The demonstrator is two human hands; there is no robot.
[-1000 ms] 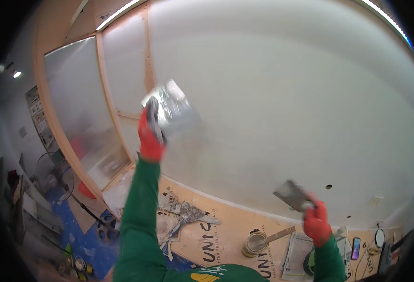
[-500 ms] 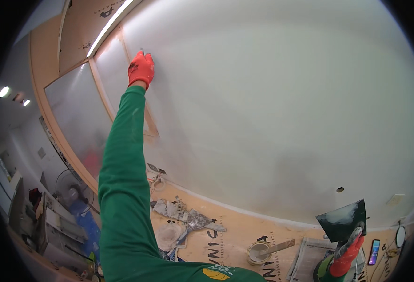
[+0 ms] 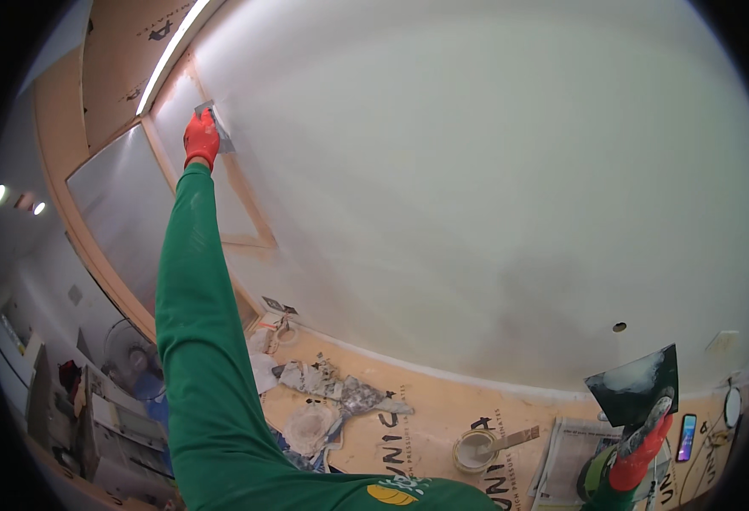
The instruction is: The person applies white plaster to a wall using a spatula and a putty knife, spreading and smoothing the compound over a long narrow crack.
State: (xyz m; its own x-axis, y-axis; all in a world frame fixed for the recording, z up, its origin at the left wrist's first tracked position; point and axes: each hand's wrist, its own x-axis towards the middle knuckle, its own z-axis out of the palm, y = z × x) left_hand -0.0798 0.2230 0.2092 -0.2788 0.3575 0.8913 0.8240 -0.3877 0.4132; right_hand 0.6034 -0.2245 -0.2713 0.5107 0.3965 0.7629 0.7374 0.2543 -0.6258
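Observation:
My left hand (image 3: 202,136), in a red glove, is reached out at the upper left, with its fingers closed on a wide, thin grey filling knife (image 3: 226,141). The blade lies at the pale wall (image 3: 443,187), beside the wooden trim (image 3: 242,192); I cannot tell whether its edge touches. Low on the right, my right hand (image 3: 643,451) grips a dark, square plasterer's board (image 3: 634,387) from below. Its gloved thumb, smeared with whitish paste, rests on the board's near edge. A whitish film covers part of the board.
Below the wall, a board-covered surface (image 3: 366,456) holds a round tub (image 3: 458,460) with a flat stick (image 3: 515,439), crumpled rags (image 3: 332,383), newspaper (image 3: 562,451) and a phone (image 3: 687,437). A light strip (image 3: 170,55) runs at the upper left. The wall has a small hole (image 3: 620,327).
My left hand has moved left and a little down along the wall, toward the trim. More of the knife blade now shows. My right hand still holds the board; the whole view has shifted slightly.

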